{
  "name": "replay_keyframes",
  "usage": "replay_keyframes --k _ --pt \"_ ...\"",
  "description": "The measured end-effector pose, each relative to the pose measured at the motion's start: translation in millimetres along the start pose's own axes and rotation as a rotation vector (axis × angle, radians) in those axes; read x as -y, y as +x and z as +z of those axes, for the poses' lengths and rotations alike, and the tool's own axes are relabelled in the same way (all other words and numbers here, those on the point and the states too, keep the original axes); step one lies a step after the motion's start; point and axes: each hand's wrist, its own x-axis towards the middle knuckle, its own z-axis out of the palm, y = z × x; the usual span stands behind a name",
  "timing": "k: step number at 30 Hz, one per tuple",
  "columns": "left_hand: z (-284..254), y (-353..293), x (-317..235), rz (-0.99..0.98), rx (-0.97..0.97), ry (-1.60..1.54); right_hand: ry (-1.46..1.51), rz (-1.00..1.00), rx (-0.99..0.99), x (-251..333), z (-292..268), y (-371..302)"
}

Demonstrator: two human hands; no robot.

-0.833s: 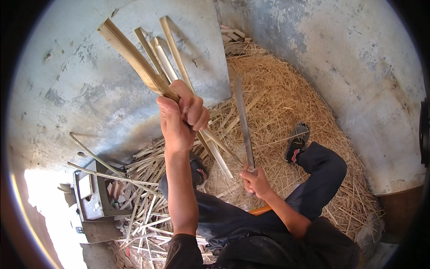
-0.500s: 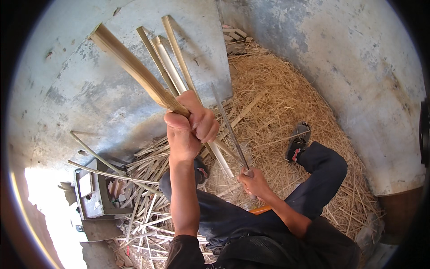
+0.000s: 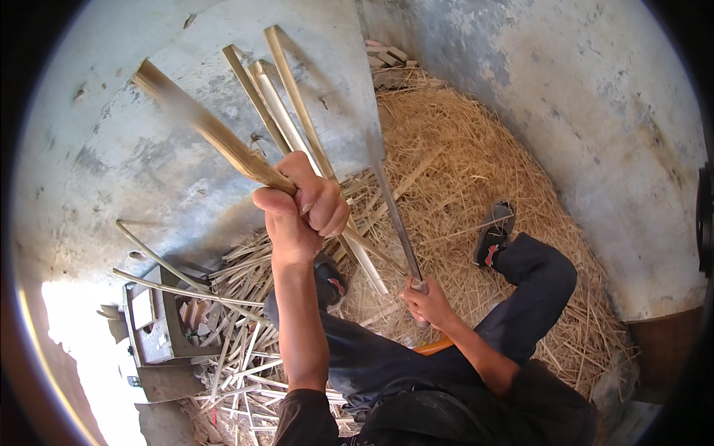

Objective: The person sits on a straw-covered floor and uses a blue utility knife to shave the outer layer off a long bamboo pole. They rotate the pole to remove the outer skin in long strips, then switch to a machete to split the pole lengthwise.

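My left hand (image 3: pixel 303 212) is raised in front of me, its fingers wrapped around a thick split bamboo stick (image 3: pixel 212 137). The stick's upper part slants up to the left; a thinner length seems to run down to the right below the fist. Lower and to the right, my right hand (image 3: pixel 428 303) grips the handle of a long knife (image 3: pixel 398 215). Its narrow dark blade points up and away, apart from the left fist, with the far end blurred. Part of the handle is hidden by my fingers.
Several bamboo strips (image 3: pixel 301 104) lean on the left wall (image 3: pixel 97 149). Split bamboo pieces (image 3: pixel 249 275) lie heaped at left, by a box (image 3: pixel 160 342) with scraps inside. Shavings (image 3: pixel 461 156) cover the floor. An orange object (image 3: pixel 433 346) lies near my legs.
My left hand and the bamboo stick have shifted left, with the stick's top end lower. The knife blade has swung rightward, away from the left fist. My right hand has barely moved.
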Motion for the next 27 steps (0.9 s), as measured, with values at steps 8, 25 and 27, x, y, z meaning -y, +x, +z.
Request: replay_keyframes --k 8,25,27 --pt "-8 -2 -1 0.035 0.082 -0.137 0.131 0.246 -0.062 -57 -20 12" --pt "-3 10 0 -0.047 -0.076 0.029 -0.173 0.083 0.007 -31 -12 0" --pt "1 11 4 -0.048 -0.09 0.047 -0.237 -0.106 -0.086 -5 3 -7"
